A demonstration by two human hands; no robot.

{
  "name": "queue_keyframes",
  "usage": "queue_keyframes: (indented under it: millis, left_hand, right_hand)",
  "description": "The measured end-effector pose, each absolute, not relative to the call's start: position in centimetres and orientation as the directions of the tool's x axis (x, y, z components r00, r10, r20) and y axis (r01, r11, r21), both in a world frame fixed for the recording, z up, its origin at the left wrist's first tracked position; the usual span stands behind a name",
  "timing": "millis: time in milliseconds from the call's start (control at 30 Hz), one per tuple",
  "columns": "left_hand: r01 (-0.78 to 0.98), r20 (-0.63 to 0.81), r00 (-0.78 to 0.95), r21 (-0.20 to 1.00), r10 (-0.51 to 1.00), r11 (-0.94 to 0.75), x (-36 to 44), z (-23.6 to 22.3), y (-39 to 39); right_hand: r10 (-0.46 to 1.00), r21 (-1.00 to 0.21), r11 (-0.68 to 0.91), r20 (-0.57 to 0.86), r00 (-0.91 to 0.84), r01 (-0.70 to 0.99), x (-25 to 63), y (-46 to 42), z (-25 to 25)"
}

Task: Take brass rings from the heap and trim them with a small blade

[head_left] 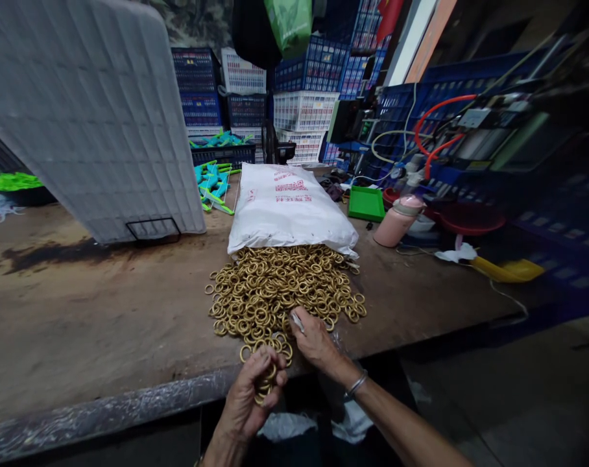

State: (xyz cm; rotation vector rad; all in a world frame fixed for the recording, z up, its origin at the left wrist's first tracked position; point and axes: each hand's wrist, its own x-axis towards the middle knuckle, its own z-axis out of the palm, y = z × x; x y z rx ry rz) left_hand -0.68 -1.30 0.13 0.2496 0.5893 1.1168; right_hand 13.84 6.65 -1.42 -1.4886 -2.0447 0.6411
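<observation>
Head view, first entry: brass-coloured rings (279,285), one loose heap, on the brown worktable (104,318), just in front of a white printed sack (294,207).

– Lie of the sack?

– Flat, open mouth toward the person; placed so, it would seem, to let the rings spill within reach. Long axis appears to run away from the near edge, though foreshortening leaves this uncertain.

– And the rings themselves?

– Round, hence no long axis and no single heading. Many lie flat, others tilt across neighbours; the heap fans out from the mouth and narrows nearest the person.

– Hands?

– Left hand (246,395): at the near edge, fingers curled around several rings; cupped, presumably, to keep them together. Right hand (320,344): lowered, fingertips at the near right of the heap, a whitish strip (298,322) by the thumb. Whether it pinches a ring cannot be told; the fingers are largely hidden. Metal bracelet (355,384) at the wrist.

– Surroundings?

– Green tray (366,203) and pink bottle (394,224), right of the sack; grey ribbed panel (100,110), upright at left, probably kept aside to leave the middle free for handling.
</observation>
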Motion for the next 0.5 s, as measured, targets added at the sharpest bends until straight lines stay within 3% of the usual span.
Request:
queue_keyframes:
  millis: [233,400,500]
  left_hand:
    - [-0.659,-0.34,0.192,0.65,0.921,0.377,-0.6,1.4,0.5]
    - [-0.41,-0.308,0.023,0.864,0.951,0.29,-0.3,2.0,2.3]
    - [-0.267,-0.276,-0.044,0.929,0.96,0.255,0.2,1.6,2.8]
  right_hand:
    - [0.977,-0.871,0.133,0.034,-0.211,0.473,14.2,7.5,-1.0]
    - [0.967,-0.935,0.013,-0.079,-0.244,0.354,14.6,7.7,-0.2]
    - [0.962,-0.945,-0.031,-0.117,-0.246,0.327,14.7,7.5,0.3]
